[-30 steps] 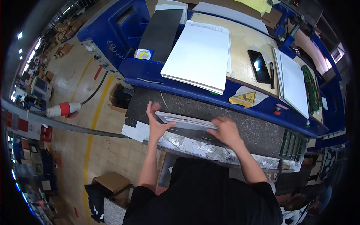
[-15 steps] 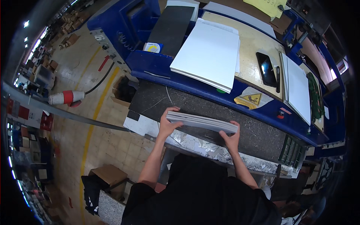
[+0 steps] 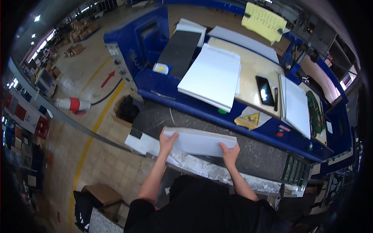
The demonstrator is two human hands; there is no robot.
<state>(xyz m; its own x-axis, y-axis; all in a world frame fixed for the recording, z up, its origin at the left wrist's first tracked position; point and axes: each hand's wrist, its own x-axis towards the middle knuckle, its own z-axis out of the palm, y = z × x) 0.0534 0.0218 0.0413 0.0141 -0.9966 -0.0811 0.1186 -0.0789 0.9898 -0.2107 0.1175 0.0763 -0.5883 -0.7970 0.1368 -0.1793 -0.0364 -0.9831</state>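
Observation:
Between my two hands I hold a stack of white sheets (image 3: 200, 143), tilted so that its broad face shows toward me. My left hand (image 3: 167, 140) grips its left end, thumb on the near face. At the right end my right hand (image 3: 230, 150) grips it the same way; the fingers behind the stack are hidden. The stack is over a dark, scrap-strewn surface (image 3: 256, 149). Beyond it, a larger pile of white sheets (image 3: 211, 75) lies on the blue machine (image 3: 167, 93).
A phone (image 3: 265, 91) and a dark pen (image 3: 276, 99) lie beside another white stack (image 3: 295, 105). Green fabric (image 3: 315, 112) rests farther right. A yellow paper (image 3: 264, 22) hangs at the back. On the left are a metal rail (image 3: 77, 120) and a red-and-white plug (image 3: 73, 104).
The held stack has tipped, so its broad face now shows where mostly its layered edge did. Both hands have shifted slightly left and lower in view. The whole view has shifted too.

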